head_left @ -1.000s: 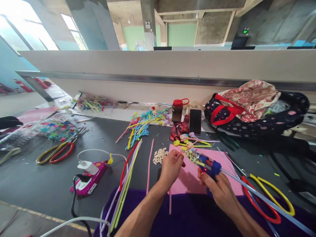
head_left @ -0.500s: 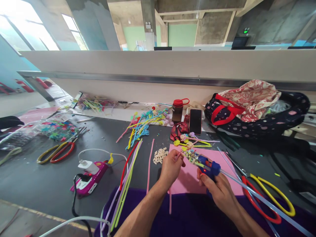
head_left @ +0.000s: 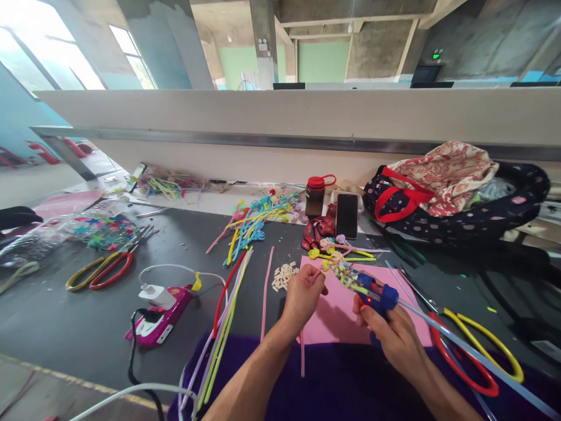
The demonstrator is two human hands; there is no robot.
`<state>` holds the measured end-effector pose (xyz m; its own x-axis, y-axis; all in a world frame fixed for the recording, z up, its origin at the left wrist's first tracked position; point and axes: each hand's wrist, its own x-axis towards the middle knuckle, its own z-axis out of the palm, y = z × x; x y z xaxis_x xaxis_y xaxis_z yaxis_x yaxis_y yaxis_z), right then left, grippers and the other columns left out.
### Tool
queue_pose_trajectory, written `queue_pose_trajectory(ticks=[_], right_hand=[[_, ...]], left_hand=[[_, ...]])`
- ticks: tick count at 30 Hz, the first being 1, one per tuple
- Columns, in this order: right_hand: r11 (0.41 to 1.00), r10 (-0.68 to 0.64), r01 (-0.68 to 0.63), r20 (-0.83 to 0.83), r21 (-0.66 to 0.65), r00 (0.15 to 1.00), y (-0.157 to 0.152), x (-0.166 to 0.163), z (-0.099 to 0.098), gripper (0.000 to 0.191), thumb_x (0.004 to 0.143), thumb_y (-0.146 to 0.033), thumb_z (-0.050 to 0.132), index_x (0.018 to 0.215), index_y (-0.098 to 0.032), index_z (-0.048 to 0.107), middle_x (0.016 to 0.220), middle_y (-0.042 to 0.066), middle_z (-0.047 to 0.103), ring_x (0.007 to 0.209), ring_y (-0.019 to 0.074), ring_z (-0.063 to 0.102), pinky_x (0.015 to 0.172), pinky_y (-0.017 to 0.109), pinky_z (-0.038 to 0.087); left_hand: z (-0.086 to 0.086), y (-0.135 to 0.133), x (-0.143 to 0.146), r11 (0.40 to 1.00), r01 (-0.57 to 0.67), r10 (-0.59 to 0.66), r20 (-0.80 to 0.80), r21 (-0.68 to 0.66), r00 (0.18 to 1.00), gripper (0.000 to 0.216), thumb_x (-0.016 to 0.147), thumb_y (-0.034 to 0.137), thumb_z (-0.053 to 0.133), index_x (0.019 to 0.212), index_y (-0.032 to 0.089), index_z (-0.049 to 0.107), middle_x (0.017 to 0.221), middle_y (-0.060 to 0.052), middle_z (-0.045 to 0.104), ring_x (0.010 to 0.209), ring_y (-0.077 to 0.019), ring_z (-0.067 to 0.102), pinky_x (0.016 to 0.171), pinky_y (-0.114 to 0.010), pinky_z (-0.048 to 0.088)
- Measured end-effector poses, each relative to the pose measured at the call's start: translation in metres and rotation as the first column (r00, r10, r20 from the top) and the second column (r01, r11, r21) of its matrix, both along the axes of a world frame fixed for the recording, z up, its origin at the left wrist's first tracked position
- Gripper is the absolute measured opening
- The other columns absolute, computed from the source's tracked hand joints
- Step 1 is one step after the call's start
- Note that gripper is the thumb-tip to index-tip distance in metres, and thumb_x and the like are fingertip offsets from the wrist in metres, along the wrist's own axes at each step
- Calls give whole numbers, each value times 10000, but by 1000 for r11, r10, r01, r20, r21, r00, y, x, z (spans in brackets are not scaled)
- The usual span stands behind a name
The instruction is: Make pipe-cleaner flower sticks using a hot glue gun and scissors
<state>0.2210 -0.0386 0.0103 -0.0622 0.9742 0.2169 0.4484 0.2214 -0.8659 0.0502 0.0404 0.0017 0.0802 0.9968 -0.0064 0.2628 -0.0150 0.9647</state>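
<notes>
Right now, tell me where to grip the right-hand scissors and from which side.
Take the yellow handle loop, probably best from the right: the scissors lie with blades pointing away from you, and the clear glue stick passes across the loops in this view.

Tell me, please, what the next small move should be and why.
I'd probably ease the blue glue gun, held in the right hand, slightly away from the left hand: its front end sits close to that hand, which pinches a pink piece, and the gun's red light is lit, so the tip may be hot.
</notes>
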Motion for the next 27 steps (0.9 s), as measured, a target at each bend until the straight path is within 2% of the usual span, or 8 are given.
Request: queue_pose_trajectory(ticks=[4, 6, 11, 14, 17, 20, 24, 27], right_hand=[[998, -23, 8, 229, 67, 973, 10, 12, -4, 515, 884, -341, 426, 1357, -186, 292, 980, 78, 618, 815, 215, 604, 714, 323, 482], [991, -28, -32, 445, 126, 895, 13, 15, -10, 621, 871, -318, 445, 1414, -196, 171, 1081, 110, 591, 912, 248, 587, 771, 364, 463], [978, -182, 11, 816, 210, 548, 2, 6, -32, 607, 844, -330, 482, 1390, -154, 283, 868, 121, 613, 731, 280, 572, 645, 398, 426], [976, -202, 18, 874, 216, 443, -7, -1, -40, 568, 825, -322, 508, 1351, -162, 367, 817, 110, 611, 691, 270, 567, 605, 379, 408], [986, -146, 6, 859, 164, 491, -9, 1, -34, 577, 799, -331, 540, 1336, -183, 394, 874, 113, 618, 727, 269, 581, 617, 369, 423], [993, -97, 20, 724, 114, 683, -4, 8, -11, 510, 776, -387, 558, 1245, -198, 496, 1065, 140, 593, 810, 273, 593, 647, 364, 445], [995, 7, 7, 138, -104, 990, 19, 8, 22, 234, 860, -330, 447, 904, -193, 631, 771, 29, 631, 639, 152, 577, 586, 262, 441], [932, 9, -109, -278, -347, 960, 39, -3, 28, 222, 816, -354, 512, 725, -164, 582, 607, -20, 588, 430, 83, 483, 411, 196, 337]], left_hand=[[-1, 8, -8, 994, 23, 2, 237, -103, 972, 161, 718, 325, 555, 682, 172, 524, 550, 27, 594, 373, -57, 348, 361, -173, 239], [3, 11, -13, 985, 89, -22, 400, -148, 916, 191, 711, 336, 585, 688, 161, 512, 576, 27, 590, 352, -26, 285, 343, -164, 162], [15, 10, -18, 914, 295, -62, 625, -277, 778, 260, 676, 352, 637, 627, 150, 482, 545, 41, 545, 320, 8, 215, 336, -178, 75], [18, 6, -16, 872, 379, -106, 637, -309, 764, 259, 652, 335, 666, 635, 151, 486, 534, 34, 558, 310, 6, 237, 335, -176, 71], [17, 2, -11, 869, 391, -132, 619, -303, 774, 244, 658, 327, 666, 665, 155, 494, 534, 30, 573, 308, 3, 240, 337, -176, 68], [15, -2, -7, 893, 370, -164, 582, -255, 797, 208, 685, 310, 645, 685, 154, 508, 550, 23, 589, 316, -2, 240, 343, -181, 73], [17, -8, -1, 920, 342, -224, 458, -193, 860, 191, 697, 315, 635, 692, 148, 542, 551, 18, 592, 339, -14, 258, 358, -179, 134], [19, -11, 2, 944, 293, -228, 339, -154, 913, 201, 703, 331, 628, 663, 142, 571, 537, 18, 566, 374, -32, 315, 381, -177, 209]])
